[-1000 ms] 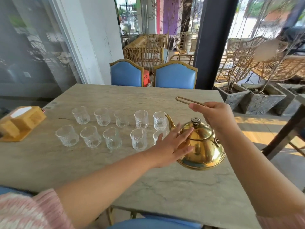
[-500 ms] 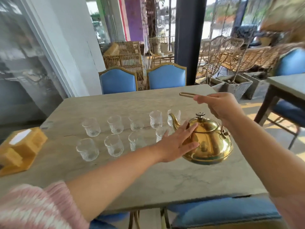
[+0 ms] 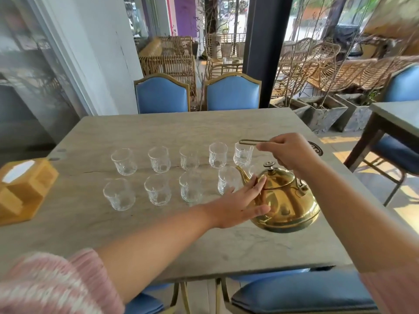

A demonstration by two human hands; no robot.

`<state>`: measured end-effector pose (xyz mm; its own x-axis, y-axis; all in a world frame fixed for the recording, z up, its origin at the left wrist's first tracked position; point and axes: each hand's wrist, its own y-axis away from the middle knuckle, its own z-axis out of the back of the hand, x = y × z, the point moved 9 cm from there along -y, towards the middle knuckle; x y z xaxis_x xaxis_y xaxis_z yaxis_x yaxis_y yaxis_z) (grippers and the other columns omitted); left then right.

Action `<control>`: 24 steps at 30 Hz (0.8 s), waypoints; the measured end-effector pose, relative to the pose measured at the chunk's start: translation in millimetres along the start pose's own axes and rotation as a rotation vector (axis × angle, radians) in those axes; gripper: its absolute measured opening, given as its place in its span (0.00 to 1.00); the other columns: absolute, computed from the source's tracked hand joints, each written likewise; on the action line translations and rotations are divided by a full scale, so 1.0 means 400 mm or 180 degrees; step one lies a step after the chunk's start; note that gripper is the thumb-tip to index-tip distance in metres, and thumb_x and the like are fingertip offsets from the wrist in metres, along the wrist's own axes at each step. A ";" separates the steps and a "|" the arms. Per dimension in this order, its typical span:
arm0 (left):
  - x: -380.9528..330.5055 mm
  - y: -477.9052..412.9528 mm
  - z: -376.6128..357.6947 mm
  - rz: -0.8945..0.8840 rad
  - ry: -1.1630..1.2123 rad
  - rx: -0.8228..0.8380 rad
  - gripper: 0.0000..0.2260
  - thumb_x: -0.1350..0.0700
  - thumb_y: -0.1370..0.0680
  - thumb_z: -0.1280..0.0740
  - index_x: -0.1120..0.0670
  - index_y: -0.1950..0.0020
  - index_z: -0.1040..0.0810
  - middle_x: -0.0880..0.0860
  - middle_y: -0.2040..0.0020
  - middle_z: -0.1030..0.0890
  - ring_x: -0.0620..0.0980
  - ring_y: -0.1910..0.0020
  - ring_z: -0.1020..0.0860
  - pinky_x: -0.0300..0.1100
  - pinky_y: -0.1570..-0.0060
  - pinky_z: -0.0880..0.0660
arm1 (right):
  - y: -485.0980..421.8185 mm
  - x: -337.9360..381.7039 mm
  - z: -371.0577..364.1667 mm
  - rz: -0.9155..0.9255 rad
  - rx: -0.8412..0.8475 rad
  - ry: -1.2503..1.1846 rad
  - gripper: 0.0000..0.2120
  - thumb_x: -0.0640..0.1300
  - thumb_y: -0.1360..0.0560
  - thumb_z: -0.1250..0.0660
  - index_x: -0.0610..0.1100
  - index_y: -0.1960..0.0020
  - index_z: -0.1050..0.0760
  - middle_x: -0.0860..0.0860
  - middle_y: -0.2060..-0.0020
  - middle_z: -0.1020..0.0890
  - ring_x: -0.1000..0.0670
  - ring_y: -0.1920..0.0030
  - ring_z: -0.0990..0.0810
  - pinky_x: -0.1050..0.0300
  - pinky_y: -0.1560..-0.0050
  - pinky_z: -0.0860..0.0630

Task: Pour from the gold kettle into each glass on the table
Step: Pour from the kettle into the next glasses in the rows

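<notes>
The gold kettle (image 3: pixel 286 200) is tilted at the table's right side, its spout aimed left toward the glasses. My right hand (image 3: pixel 288 152) is shut on the kettle's thin handle (image 3: pixel 248 141) above the lid. My left hand (image 3: pixel 238 203) lies flat with spread fingers against the kettle's left flank, below the spout. Several clear glasses stand in two rows on the marble table (image 3: pixel 158 130); the nearest front-row glass (image 3: pixel 225 181) sits just left of the spout, and a back-row glass (image 3: pixel 242 154) stands behind it. One more glass is mostly hidden behind the kettle.
A wooden napkin holder (image 3: pixel 25 189) stands at the table's left edge. Two blue chairs (image 3: pixel 231 92) face me across the table, and another blue seat (image 3: pixel 301 293) is below the near edge. A round black coaster (image 3: pixel 316 149) lies at the right edge. A second table (image 3: pixel 399 114) stands to the right.
The view has shifted so the glasses and kettle sit further right and closer. Both hands keep their hold; the kettle stays tilted with its spout by the right-hand glasses.
</notes>
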<state>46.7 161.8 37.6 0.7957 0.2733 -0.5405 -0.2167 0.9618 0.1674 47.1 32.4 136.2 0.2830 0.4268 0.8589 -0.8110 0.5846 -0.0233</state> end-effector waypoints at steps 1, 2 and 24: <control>0.004 -0.001 -0.002 0.0004 0.0039 0.0000 0.36 0.33 0.23 0.53 0.46 0.23 0.66 0.50 0.21 0.63 0.49 0.22 0.51 0.55 0.25 0.56 | -0.003 0.001 -0.006 0.0002 0.0037 0.0047 0.25 0.49 0.30 0.27 0.25 0.50 0.24 0.48 0.76 0.34 0.58 0.84 0.41 0.69 0.83 0.42; 0.008 -0.003 -0.006 0.0012 0.0073 -0.0001 0.38 0.31 0.25 0.55 0.46 0.23 0.66 0.49 0.21 0.64 0.49 0.22 0.51 0.55 0.25 0.57 | -0.006 0.002 -0.011 -0.0003 0.0075 0.0091 0.26 0.50 0.30 0.28 0.25 0.51 0.24 0.48 0.76 0.34 0.58 0.84 0.41 0.69 0.84 0.42; 0.038 -0.014 -0.016 0.0078 0.0391 -0.0007 0.40 0.28 0.29 0.56 0.44 0.24 0.68 0.48 0.21 0.63 0.48 0.22 0.49 0.56 0.25 0.59 | -0.045 0.016 -0.064 -0.0145 0.0437 0.0622 0.24 0.51 0.27 0.31 0.28 0.49 0.22 0.46 0.75 0.30 0.51 0.79 0.37 0.61 0.76 0.37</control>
<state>56.5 160.6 23.2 0.7148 0.2966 -0.6333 -0.2367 0.9548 0.1801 76.7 42.2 129.0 0.4037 0.5353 0.7420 -0.8533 0.5128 0.0944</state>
